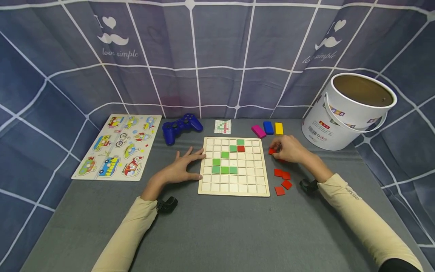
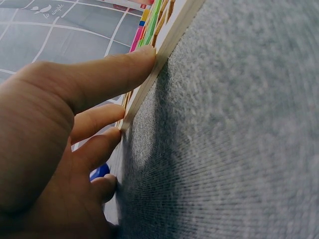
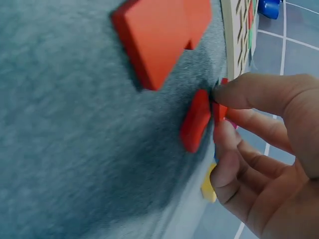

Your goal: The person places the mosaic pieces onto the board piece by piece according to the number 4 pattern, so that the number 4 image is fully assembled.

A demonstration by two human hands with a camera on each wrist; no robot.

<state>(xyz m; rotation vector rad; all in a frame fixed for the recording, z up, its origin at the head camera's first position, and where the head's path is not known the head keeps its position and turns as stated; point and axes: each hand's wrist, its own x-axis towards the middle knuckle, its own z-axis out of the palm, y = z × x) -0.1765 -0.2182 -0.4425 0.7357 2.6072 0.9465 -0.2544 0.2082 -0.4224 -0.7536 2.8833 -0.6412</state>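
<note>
A pale wooden grid board (image 1: 251, 185) lies on the table with several green tiles and one red tile (image 1: 241, 149) in its squares. My left hand (image 1: 180, 166) rests its spread, fairly straight fingers against the board's left edge; the left wrist view shows the thumb (image 2: 124, 69) on the rim. To the right of the board, my right hand (image 1: 289, 148) pinches a red square tile (image 3: 220, 110) between thumb and fingers. Another red tile (image 3: 196, 121) lies just beside those fingertips. Several more red tiles (image 1: 286, 184) are scattered nearer me.
Behind stand a small pattern card (image 1: 222, 127) and magenta (image 1: 259, 131), blue (image 1: 268, 127) and yellow (image 1: 279, 129) blocks. A white bucket (image 1: 326, 124) is at the back right. A blue game controller (image 1: 181, 127) and a picture puzzle board (image 1: 117, 147) lie left.
</note>
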